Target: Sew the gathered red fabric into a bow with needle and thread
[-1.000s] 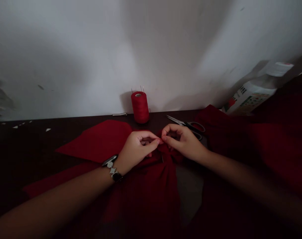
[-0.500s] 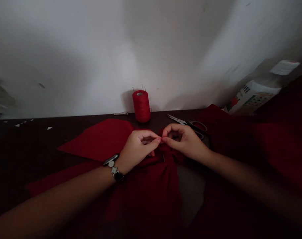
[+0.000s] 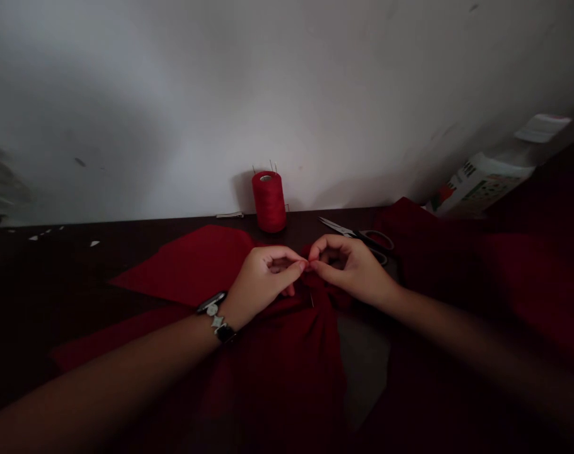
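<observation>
Lying below left hand [image 3: 264, 277]: red cloth [image 3: 287, 359].

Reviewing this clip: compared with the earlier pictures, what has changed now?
Little: the shadow on the wall above the spool has grown fainter, and the whole view has shifted slightly since the first picture. I see nothing newly taken hold of or let go. Left hand and right hand keep their fingertip grip at the red cloth; spool and scissors stayed put.

A dark table [image 3: 69, 261] carries red cloth [image 3: 192, 258], a thread spool [image 3: 268, 205], scissors [image 3: 351, 233] and white scraps [image 3: 94, 243].
</observation>
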### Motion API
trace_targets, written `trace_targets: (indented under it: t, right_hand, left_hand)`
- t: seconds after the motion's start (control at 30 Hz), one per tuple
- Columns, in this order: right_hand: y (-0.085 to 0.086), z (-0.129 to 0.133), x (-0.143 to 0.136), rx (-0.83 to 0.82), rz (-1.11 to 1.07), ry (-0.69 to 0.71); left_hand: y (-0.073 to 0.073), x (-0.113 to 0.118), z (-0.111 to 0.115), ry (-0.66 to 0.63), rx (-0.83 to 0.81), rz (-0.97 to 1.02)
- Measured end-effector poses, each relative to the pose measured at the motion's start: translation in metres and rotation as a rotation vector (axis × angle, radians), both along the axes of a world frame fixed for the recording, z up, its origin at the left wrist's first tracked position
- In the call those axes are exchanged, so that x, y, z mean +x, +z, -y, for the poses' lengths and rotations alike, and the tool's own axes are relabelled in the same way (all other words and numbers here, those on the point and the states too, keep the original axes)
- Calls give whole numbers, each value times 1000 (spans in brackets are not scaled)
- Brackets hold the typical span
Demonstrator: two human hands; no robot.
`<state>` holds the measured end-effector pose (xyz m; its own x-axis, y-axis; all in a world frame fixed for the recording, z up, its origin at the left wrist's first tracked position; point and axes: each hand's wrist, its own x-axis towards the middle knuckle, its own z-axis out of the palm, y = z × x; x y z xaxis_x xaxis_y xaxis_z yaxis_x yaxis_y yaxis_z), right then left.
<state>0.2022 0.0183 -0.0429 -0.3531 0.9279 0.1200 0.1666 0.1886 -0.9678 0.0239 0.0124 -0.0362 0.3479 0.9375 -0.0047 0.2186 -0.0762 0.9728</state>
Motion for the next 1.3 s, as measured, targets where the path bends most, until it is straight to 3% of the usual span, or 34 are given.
trace_targets:
  t: [0.73, 1.3]
  right_hand:
    - [3, 2, -1, 73, 43, 0]
    - [-2, -2, 2, 38, 46, 12]
  left_hand:
    - [1, 2, 1, 37, -11, -8]
    - [2, -2, 2, 43, -18, 7]
